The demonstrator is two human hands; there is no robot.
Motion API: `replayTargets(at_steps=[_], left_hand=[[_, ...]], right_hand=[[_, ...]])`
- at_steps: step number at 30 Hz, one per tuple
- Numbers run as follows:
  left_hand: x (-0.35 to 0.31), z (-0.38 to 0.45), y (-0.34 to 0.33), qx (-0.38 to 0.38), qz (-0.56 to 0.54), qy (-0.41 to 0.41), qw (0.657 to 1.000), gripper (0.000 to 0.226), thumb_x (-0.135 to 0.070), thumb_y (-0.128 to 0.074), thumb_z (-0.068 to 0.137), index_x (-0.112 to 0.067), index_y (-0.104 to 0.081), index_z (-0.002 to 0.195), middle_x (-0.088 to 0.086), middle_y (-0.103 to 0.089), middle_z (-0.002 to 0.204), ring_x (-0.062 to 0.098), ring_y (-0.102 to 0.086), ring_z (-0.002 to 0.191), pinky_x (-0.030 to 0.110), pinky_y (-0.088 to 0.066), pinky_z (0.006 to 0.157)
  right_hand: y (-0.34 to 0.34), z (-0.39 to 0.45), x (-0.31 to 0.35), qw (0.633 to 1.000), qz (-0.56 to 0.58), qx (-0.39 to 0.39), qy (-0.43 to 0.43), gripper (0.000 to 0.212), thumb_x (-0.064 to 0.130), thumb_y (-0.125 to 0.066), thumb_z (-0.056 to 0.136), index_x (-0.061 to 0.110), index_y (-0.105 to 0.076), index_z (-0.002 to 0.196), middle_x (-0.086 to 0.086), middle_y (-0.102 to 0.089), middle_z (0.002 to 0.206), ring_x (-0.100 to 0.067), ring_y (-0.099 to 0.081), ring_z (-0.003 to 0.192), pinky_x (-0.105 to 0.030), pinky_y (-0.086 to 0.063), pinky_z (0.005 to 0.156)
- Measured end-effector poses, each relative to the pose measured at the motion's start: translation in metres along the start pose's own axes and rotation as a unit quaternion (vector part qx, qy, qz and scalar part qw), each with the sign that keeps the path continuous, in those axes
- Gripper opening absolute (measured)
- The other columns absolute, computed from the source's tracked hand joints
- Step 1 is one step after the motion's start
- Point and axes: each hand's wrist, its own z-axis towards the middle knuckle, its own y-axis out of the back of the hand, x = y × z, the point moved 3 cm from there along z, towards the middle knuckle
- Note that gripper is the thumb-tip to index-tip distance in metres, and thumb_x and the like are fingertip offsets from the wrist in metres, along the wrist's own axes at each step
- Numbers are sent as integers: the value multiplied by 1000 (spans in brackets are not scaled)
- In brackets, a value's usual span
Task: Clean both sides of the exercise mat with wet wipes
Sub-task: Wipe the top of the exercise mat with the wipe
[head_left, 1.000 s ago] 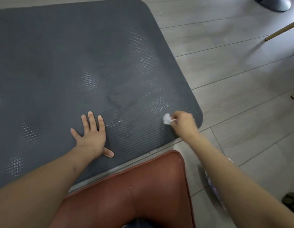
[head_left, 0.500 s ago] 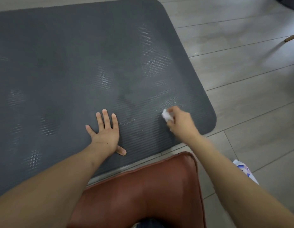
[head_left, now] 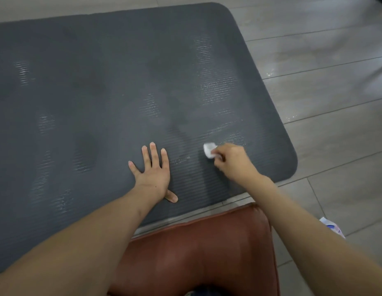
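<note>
A dark grey ribbed exercise mat (head_left: 100, 86) lies flat on the floor and fills most of the head view, with shiny wet streaks across it. My left hand (head_left: 152, 174) rests flat on the mat near its front edge, fingers straight and spread. To its right, my right hand (head_left: 232, 161) pinches a small crumpled white wet wipe (head_left: 208, 149) and holds it against the mat near the front right corner.
A brown leather cushion (head_left: 196, 253) sits just in front of the mat's near edge, between my arms. A wipes packet (head_left: 333, 228) peeks out behind my right forearm. Grey wood-look floor (head_left: 335, 103) surrounds the mat on the right.
My right hand has slid the wipe leftward along the mat, away from the front right corner. My left hand has stayed flat in place. The view has shifted left.
</note>
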Motion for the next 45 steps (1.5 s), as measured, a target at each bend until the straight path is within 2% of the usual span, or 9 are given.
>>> replayTargets(at_steps=[4, 10, 12, 15, 20, 24, 28, 40, 45], left_hand=[[0, 1, 0, 2, 4, 1, 1000, 164, -59, -91, 63, -8, 38, 151, 22, 56, 147, 46, 46, 140, 83, 5, 112], [2, -3, 2, 2, 13, -4, 1000, 162, -61, -90, 65, -9, 37, 152, 22, 54, 149, 45, 43, 143, 81, 2, 114], [5, -5, 2, -9, 15, -8, 1000, 161, -65, -88, 64, -11, 35, 154, 19, 52, 152, 42, 42, 145, 78, 1, 116], [11, -10, 2, -19, 18, -13, 1000, 158, -71, -84, 66, -14, 33, 156, 15, 51, 154, 38, 40, 147, 74, -1, 120], [5, -9, 3, -20, 29, -8, 999, 157, -72, -82, 67, -12, 34, 155, 17, 52, 153, 40, 40, 147, 75, -5, 119], [1, -6, 3, -12, 40, 5, 999, 158, -71, -83, 68, -10, 36, 153, 20, 54, 151, 43, 40, 146, 77, -6, 118], [-2, -6, 4, -5, 43, 10, 999, 158, -69, -83, 68, -9, 36, 153, 22, 53, 150, 44, 41, 145, 77, -7, 118], [-1, -1, 2, -8, 28, 5, 1000, 160, -68, -84, 67, -9, 39, 150, 21, 57, 147, 43, 44, 143, 79, -3, 116], [-2, -2, 4, -14, 15, -2, 1000, 161, -65, -86, 67, -8, 38, 151, 22, 57, 147, 44, 45, 142, 80, -1, 115]], right_hand=[[-29, 2, 13, 999, -24, 41, 18, 21, 13, -57, 77, 9, -74, 89, -11, -63, 82, -33, -61, 77, -38, -52, 69], [-47, -59, 36, 948, -21, 288, 134, 23, 20, -53, 71, 21, -75, 81, -1, -65, 75, -18, -58, 69, -32, -49, 68], [-35, -63, 26, 964, 10, 244, 102, 29, 14, -60, 72, 22, -79, 92, -1, -69, 80, -15, -62, 74, -24, -47, 72], [1, -62, -19, 998, 52, 10, -24, 24, 6, -67, 77, 15, -80, 95, 0, -66, 79, -16, -63, 72, -25, -50, 75], [80, -35, -114, 945, -19, -199, -260, 27, 6, -59, 89, 8, -73, 111, -12, -62, 96, -32, -63, 81, -35, -52, 78], [85, -8, -154, 943, -11, -133, -305, 27, 10, -55, 92, 7, -69, 115, -18, -64, 115, -33, -61, 102, -29, -42, 84], [62, -56, -155, 937, -36, -134, -320, 29, 4, -58, 89, 4, -70, 116, -17, -65, 119, -26, -59, 94, -17, -33, 76], [72, 18, -151, 923, -49, -176, -340, 31, 17, -47, 91, 10, -75, 102, -22, -69, 107, -39, -65, 95, -35, -50, 81], [52, -38, -122, 930, -48, -181, -315, 22, 12, -56, 88, 14, -74, 100, -13, -70, 104, -34, -66, 91, -37, -55, 82]])
